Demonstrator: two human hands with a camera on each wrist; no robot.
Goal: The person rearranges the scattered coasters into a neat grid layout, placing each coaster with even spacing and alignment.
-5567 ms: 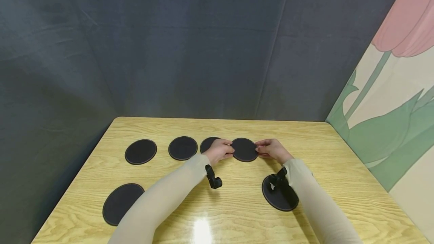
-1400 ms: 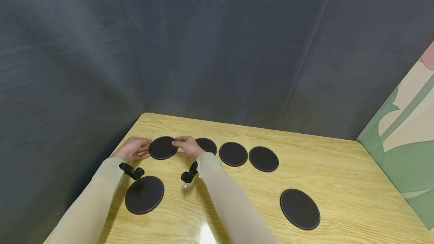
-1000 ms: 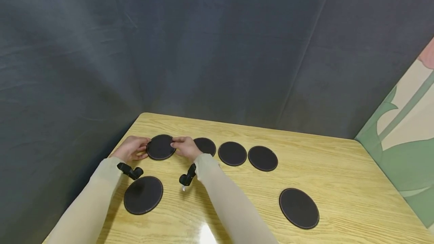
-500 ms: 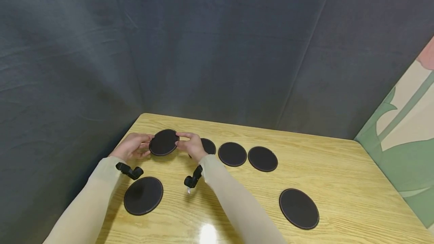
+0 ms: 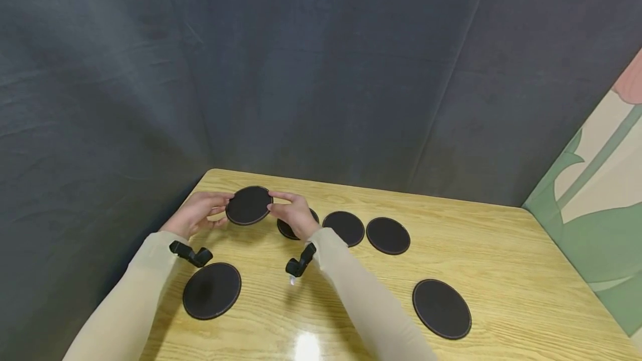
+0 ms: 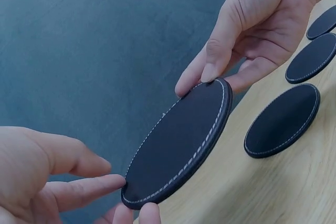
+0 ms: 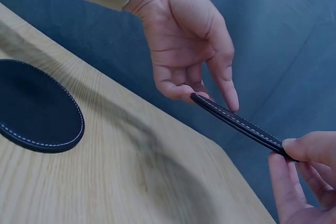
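A round black coaster [image 5: 249, 205] with pale stitching hangs tilted above the wooden table [image 5: 501, 272], near its far left corner. My left hand [image 5: 220, 209] pinches its left rim and my right hand [image 5: 277, 205] pinches its right rim. In the left wrist view the coaster [image 6: 178, 145] sits between my left fingertips [image 6: 105, 184] and the right hand's fingers [image 6: 210, 72]. The right wrist view shows the coaster [image 7: 236, 121] edge-on, with air between it and the table.
Three more coasters lie in a row behind the hands: one [image 5: 287, 229] partly hidden by my right hand, then two [image 5: 343, 228] [image 5: 388, 235]. Two larger ones lie nearer, front left [image 5: 212, 290] and front right [image 5: 442, 309]. A dark curtain [image 5: 321, 71] backs the table.
Over the last second both hands lifted the leftmost coaster off the table and carried it slightly right. Earlier still, the hands were at another coaster of the row.
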